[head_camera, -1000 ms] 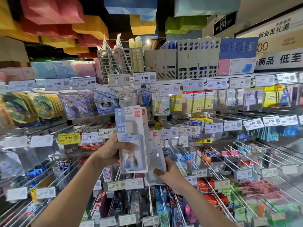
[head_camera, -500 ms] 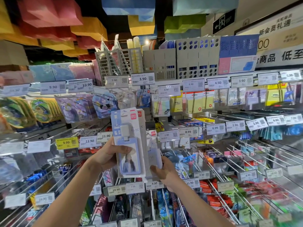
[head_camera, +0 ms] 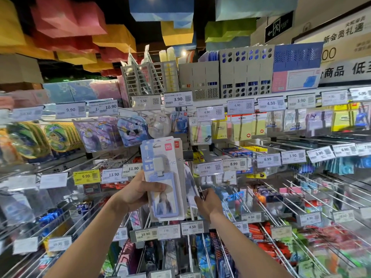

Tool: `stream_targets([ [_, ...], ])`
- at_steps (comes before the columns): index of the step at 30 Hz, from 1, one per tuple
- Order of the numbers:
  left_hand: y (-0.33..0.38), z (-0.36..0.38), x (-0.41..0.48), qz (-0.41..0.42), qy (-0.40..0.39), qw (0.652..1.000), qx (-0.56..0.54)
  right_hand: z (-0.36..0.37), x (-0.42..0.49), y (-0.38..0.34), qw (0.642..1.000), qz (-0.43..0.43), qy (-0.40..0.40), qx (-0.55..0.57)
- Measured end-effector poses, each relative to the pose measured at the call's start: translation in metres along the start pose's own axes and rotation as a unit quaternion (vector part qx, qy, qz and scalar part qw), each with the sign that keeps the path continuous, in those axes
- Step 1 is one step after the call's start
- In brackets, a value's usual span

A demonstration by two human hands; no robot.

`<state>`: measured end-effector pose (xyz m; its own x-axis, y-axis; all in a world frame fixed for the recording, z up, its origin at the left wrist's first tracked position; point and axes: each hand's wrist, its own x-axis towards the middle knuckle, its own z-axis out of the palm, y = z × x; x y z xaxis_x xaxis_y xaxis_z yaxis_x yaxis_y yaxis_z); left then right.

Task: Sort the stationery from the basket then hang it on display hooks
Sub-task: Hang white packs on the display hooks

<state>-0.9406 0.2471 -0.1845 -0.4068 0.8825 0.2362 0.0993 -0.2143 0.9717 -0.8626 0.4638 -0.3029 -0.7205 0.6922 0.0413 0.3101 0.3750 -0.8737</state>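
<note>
Pointing hanger-end up: upright badge-holder packs (head_camera: 160,163)

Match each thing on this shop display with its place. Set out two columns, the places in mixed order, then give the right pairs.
Things
1. blue card-holder pack
2. yellow 9.99 price tag
3. grey file holders
4. yellow sticky notes

Places
A. standing on the top shelf
B. gripped by the left hand
C. hanging below the 4.90 tag
D. just left of the 13.90 tag

Pairs: 1-B, 2-D, 3-A, 4-C
</note>
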Motion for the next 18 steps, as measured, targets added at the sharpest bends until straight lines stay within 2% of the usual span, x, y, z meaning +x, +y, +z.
stream_targets([
  [3,-0.001,0.004,0.001,-0.006,0.018,1.000,-0.012,-0.006,-0.017,-0.007,0.994,-0.058,0.052,0.074],
  [7,-0.007,0.001,0.004,-0.005,0.023,1.000,-0.015,-0.020,-0.060,-0.034,0.945,-0.235,0.143,0.175],
  [10,-0.011,0.000,0.004,0.008,0.037,0.999,-0.016,-0.025,-0.079,-0.054,0.921,-0.310,0.109,0.209],
  [13,-0.012,0.000,0.005,0.021,0.035,0.999,-0.003,-0.022,-0.091,-0.063,0.935,-0.325,0.026,0.136],
  [15,-0.011,0.002,0.006,0.023,0.037,0.999,0.008,-0.018,-0.093,-0.064,0.946,-0.313,0.031,0.082],
  [18,-0.010,0.008,0.005,0.022,0.038,0.999,0.002,-0.016,-0.092,-0.067,0.950,-0.286,0.047,0.115],
])
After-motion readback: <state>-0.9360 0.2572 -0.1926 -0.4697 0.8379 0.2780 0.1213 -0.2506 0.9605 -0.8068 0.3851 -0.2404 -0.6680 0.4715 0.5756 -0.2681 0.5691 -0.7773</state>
